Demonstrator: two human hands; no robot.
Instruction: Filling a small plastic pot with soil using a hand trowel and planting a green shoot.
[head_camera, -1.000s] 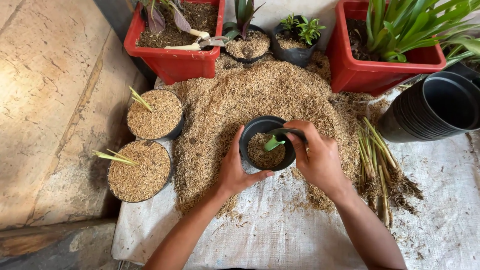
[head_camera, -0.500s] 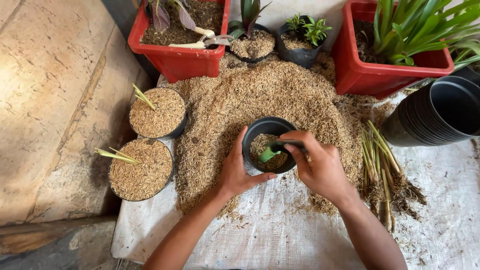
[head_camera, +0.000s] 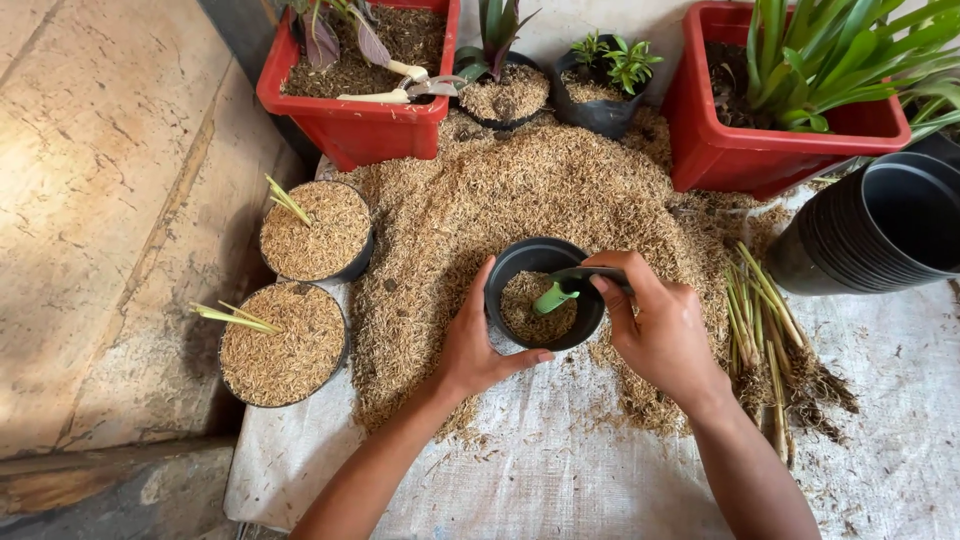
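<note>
From the head view, a small black pot (head_camera: 545, 292) is seen at the near edge of a heap of rice husk (head_camera: 520, 190), and everything is placed from that pot. The pot is cupped by the left hand (head_camera: 478, 345), fingers wrapped around its near-left wall and the thumb raised along the rim. The pot is partly filled with husk. A green seedling (head_camera: 553, 297) is held inside it, tilted, its base down in the husk; it is pinched by the fingertips of the right hand (head_camera: 660, 335), which is closed over the pot's right rim.

Left of the pot, two husk-filled pots are seen, each with a pale shoot poking out: the farther filled pot (head_camera: 318, 232) and the nearer filled pot (head_camera: 283, 345), just beside one another. Right of the pot, a bundle of bare-root seedlings (head_camera: 775, 345) is laid on the white woven sheet (head_camera: 560, 480). Farther right, a stack of empty black pots (head_camera: 880, 225) is lying on its side. Beyond the pot, past the heap, a red planter (head_camera: 350, 105) at the left, two small planted pots (head_camera: 555, 85) and a second red planter (head_camera: 760, 145) with long green leaves are lined up.
</note>
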